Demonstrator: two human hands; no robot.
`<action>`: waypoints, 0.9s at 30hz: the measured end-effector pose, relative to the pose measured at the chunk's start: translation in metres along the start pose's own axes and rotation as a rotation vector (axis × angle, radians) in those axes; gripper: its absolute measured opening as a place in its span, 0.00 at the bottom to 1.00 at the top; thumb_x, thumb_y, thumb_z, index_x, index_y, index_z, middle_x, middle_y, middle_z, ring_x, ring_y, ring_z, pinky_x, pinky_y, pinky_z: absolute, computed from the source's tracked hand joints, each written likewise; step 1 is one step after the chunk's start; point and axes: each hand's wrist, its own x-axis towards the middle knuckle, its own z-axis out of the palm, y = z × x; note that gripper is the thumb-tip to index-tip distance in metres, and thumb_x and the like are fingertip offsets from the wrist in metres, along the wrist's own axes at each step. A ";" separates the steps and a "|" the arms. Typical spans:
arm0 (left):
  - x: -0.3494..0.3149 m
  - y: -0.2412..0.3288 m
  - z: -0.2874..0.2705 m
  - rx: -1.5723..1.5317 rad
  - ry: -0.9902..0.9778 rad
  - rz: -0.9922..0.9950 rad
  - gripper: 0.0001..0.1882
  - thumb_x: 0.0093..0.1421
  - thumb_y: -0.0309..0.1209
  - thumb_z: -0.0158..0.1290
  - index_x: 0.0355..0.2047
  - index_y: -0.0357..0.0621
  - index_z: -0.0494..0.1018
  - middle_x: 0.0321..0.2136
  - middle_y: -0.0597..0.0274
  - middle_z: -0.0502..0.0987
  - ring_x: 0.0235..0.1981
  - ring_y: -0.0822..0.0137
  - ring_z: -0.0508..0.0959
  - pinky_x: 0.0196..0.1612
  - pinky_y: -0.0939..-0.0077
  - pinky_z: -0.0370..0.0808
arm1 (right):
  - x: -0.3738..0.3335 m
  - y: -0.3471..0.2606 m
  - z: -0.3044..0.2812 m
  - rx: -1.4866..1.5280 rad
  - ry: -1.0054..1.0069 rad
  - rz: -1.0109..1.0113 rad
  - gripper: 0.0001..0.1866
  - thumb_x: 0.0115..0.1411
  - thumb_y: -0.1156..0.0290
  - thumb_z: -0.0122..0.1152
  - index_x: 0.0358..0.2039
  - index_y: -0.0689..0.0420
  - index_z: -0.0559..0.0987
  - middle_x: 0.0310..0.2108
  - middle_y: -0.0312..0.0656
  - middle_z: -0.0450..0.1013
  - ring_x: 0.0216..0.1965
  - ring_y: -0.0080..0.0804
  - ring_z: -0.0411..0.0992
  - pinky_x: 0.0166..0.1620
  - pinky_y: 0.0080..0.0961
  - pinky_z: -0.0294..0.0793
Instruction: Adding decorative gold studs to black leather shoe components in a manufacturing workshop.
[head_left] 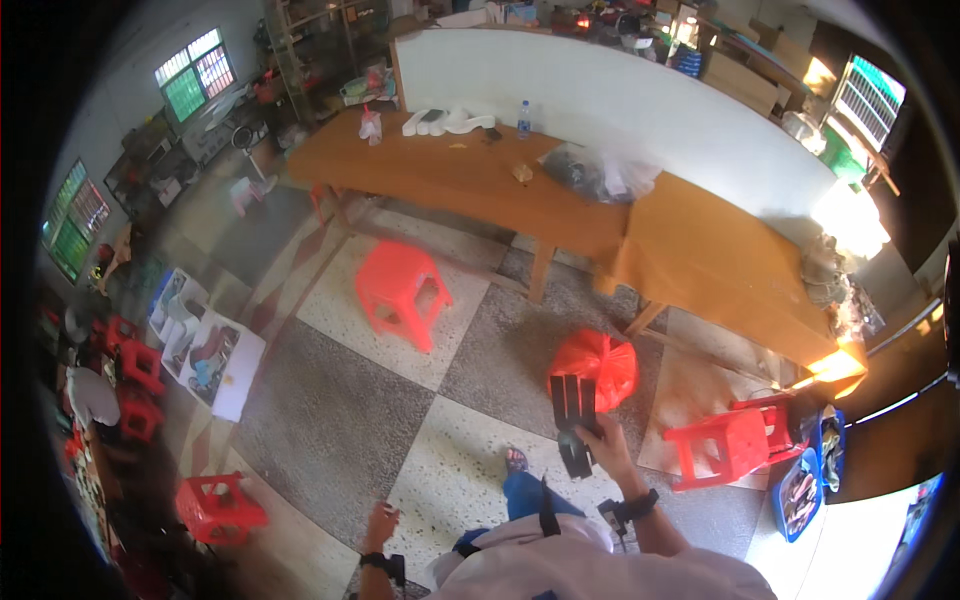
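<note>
One pale shirt (630,575) is nearest; beyond it the right hand (607,447) has its fingers round one black three-strip piece (573,400), seen against one red bag (617,368); the left hand's (380,525) finger state I cannot tell; farther, two blue baskets (815,475)

A black piece (573,415), flat and slotted, is held in the right hand (609,447) at five o'clock from the center of the view. Its three narrow, parallel bars point to 12 o'clock; its solid-looking end, partly behind the fingers, points to six. Finer detail is blurred.
</note>
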 end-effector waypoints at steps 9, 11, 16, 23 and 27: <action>0.013 -0.012 0.001 -0.319 -0.119 -0.516 0.15 0.58 0.32 0.56 0.36 0.29 0.70 0.25 0.49 0.78 0.22 0.60 0.81 0.23 0.70 0.79 | 0.265 -0.053 0.082 -0.189 -0.100 -0.181 0.11 0.56 0.70 0.64 0.30 0.64 0.73 0.19 0.40 0.68 0.22 0.22 0.64 0.26 0.26 0.64; 0.030 -0.011 -0.015 -0.397 -0.115 -0.548 0.14 0.58 0.32 0.56 0.35 0.30 0.70 0.25 0.50 0.79 0.21 0.60 0.81 0.23 0.69 0.79 | 0.311 -0.068 0.109 -0.101 -0.119 -0.253 0.12 0.55 0.70 0.65 0.28 0.65 0.72 0.19 0.41 0.67 0.22 0.23 0.63 0.26 0.26 0.64; 0.124 -0.010 -0.074 -0.433 -0.157 -0.651 0.14 0.58 0.32 0.57 0.35 0.31 0.69 0.25 0.51 0.79 0.21 0.61 0.81 0.23 0.69 0.79 | 0.408 -0.066 0.186 -0.137 -0.188 -0.087 0.11 0.58 0.72 0.62 0.40 0.64 0.77 0.31 0.34 0.75 0.32 0.17 0.69 0.33 0.20 0.70; 0.359 0.080 -0.227 -0.124 -0.210 -0.348 0.07 0.57 0.30 0.52 0.27 0.39 0.70 0.27 0.52 0.75 0.23 0.63 0.77 0.23 0.68 0.75 | 0.510 -0.110 0.263 -0.007 -0.053 -0.076 0.07 0.58 0.74 0.62 0.31 0.65 0.74 0.23 0.37 0.72 0.26 0.18 0.67 0.29 0.23 0.67; 0.454 0.148 -0.327 -0.071 0.176 0.164 0.12 0.60 0.34 0.51 0.34 0.36 0.69 0.32 0.55 0.73 0.27 0.64 0.77 0.27 0.71 0.73 | 0.585 -0.129 0.301 0.265 -0.107 -0.001 0.11 0.58 0.75 0.61 0.41 0.65 0.74 0.29 0.37 0.74 0.30 0.19 0.69 0.31 0.22 0.69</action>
